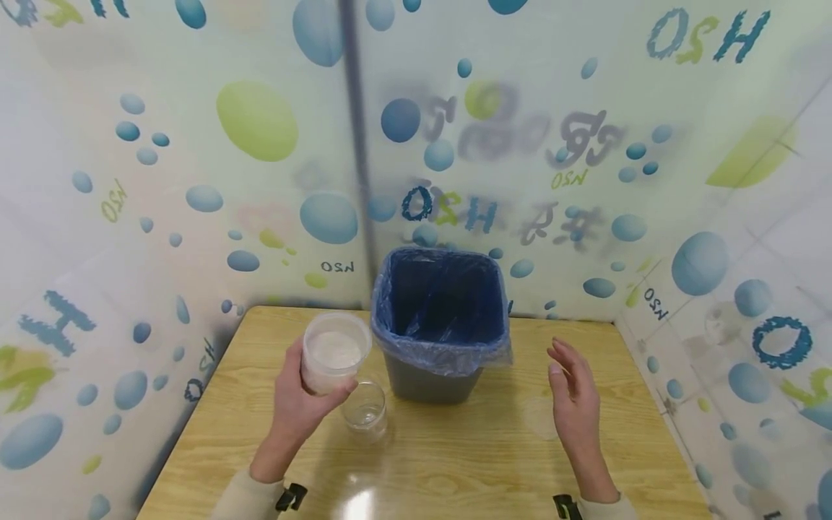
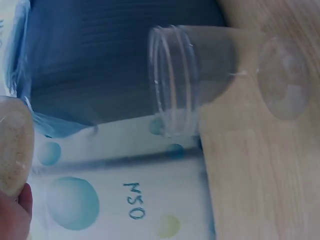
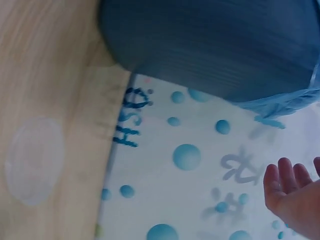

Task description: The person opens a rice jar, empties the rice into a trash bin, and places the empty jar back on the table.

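Observation:
My left hand (image 1: 302, 397) grips a clear plastic container (image 1: 336, 345) with a whitish substance in it, raised above the table left of the bin. Just below it an empty clear jar (image 1: 365, 410) stands upright on the table; the left wrist view shows its threaded mouth. A dark bin (image 1: 429, 379) lined with a blue plastic bag (image 1: 416, 347) stands at the back middle. My right hand (image 1: 576, 397) hovers right of the bin with loosely bent fingers and holds nothing. Beneath it a translucent round lid (image 1: 539, 417) lies flat on the table.
The wooden table (image 1: 442, 462) runs back to a white curtain (image 1: 416, 173) printed with blue and green dots and lettering. The curtain also encloses both sides. Dark clips or straps (image 1: 291, 497) sit at the sleeve cuffs.

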{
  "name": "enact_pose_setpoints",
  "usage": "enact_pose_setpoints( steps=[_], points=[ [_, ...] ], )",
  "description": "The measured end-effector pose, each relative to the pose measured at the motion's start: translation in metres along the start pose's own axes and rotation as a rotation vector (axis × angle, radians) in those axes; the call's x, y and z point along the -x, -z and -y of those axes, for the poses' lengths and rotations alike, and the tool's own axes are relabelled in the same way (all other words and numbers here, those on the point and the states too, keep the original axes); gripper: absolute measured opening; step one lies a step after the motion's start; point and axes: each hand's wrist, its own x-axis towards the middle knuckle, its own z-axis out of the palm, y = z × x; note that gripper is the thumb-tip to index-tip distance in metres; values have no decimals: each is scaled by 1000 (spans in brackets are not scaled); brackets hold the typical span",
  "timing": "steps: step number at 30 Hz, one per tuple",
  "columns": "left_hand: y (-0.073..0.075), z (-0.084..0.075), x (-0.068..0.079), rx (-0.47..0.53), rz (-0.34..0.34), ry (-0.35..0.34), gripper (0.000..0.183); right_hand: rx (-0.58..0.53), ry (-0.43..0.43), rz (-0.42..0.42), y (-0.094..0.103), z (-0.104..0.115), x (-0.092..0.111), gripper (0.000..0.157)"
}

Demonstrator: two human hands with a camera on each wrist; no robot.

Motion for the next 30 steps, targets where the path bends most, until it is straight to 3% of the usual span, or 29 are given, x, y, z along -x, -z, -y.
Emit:
enact_pose_setpoints(
  steps=[6, 13, 16, 24, 30],
  points=[
    [-10, -16, -6, -44, 43, -82, 96, -66, 62, 20, -6, 20, -6, 40],
    [-23, -30, -10, -74, 117, -161, 90, -5, 70, 63, -11, 52, -14, 39],
    [-29, -36, -10, -73, 158, -181, 89, -31, 119, 85, -17, 65, -17, 38],
    [-44, -49, -11, -115, 229, -264, 92, -49, 157, 186, -34, 97, -21, 40],
    [-52, -58, -11, -218, 251, -319, 95, 15, 156, 288, -49, 113, -23, 40]
  ],
)
